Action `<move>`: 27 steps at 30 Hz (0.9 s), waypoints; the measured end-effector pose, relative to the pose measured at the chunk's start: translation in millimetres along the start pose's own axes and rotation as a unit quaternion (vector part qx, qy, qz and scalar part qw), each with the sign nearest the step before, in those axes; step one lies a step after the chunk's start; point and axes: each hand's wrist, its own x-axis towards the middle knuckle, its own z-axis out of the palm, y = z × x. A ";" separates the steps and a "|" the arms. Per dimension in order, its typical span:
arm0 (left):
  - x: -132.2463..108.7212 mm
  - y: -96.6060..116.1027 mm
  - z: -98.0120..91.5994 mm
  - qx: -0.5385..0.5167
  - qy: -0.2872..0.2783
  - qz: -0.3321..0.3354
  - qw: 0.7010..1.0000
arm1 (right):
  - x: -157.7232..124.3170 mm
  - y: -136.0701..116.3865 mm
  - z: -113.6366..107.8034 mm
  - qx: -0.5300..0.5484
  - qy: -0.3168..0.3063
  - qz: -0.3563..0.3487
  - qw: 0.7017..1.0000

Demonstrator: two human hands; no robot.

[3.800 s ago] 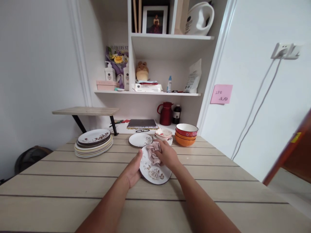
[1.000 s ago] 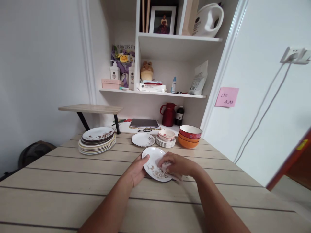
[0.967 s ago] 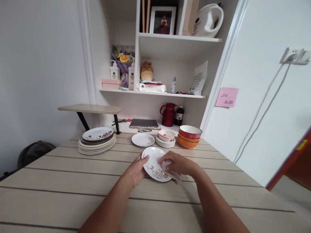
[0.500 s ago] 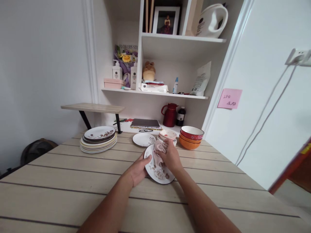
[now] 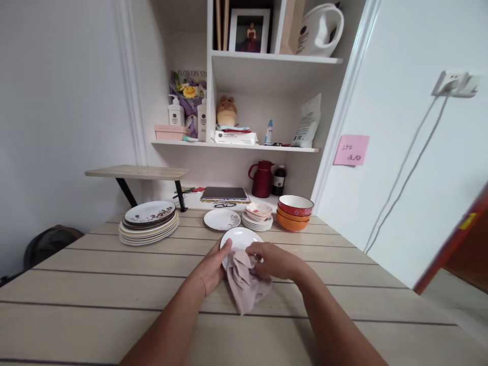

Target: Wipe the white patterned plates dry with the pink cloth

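Note:
A white plate point(image 5: 241, 237) with a dark rim is tilted above the table, its lower part covered by a pinkish cloth point(image 5: 246, 287). My left hand point(image 5: 212, 268) grips the plate's left edge, thumb on the upper face. Closed on the cloth, my right hand point(image 5: 272, 260) presses it at the plate's right side; some fingertips are hidden in the folds. Another white plate point(image 5: 219, 219) with a floral pattern lies flat just beyond. Behind to the right, small square-looking bowls point(image 5: 258, 210) sit on a stack of small plates point(image 5: 257, 223).
A tall stack of plates point(image 5: 148, 229) stands at the left, near a small raised wooden shelf point(image 5: 137, 172). Nested red and orange bowls point(image 5: 293, 213) are at the right. Glasses point(image 5: 224, 205), a laptop point(image 5: 224, 192), a red jug point(image 5: 261, 179) and a dark bottle point(image 5: 279, 180) line the back.
My right hand has moved the cloth down over the plate's lower part, and the cloth now hangs spread past its edge. The left hand keeps its hold. The view has shifted slightly.

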 end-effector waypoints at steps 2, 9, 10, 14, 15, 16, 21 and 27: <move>-0.2 1.2 0.1 0.010 0.015 -0.005 1.000 | -0.9 7.5 -1.6 -0.016 0.019 0.037 0.999; 4.3 -1.7 -0.8 0.014 0.081 0.019 0.996 | 9.3 31.0 3.7 0.256 0.219 0.040 0.941; 4.8 -2.1 -0.8 0.012 0.084 0.023 0.996 | 11.4 36.1 5.8 0.277 0.270 0.071 0.919; 5.3 -2.0 -1.8 0.001 0.086 0.038 0.996 | 15.6 52.2 16.9 0.391 0.294 0.168 0.856; 5.2 -1.8 -2.7 -0.001 0.084 0.040 0.996 | 15.5 52.9 19.7 0.443 0.265 0.171 0.839; 5.0 -1.5 -3.9 -0.002 0.080 0.041 0.996 | 15.1 51.8 22.3 0.499 0.236 0.164 0.818; 4.3 -1.6 -13.0 -0.023 0.079 0.028 0.996 | 14.9 31.3 32.5 0.698 0.075 0.116 0.703; 1.0 -1.4 -12.6 -0.018 0.125 0.026 0.992 | 25.2 20.0 39.3 0.756 -0.010 0.211 0.620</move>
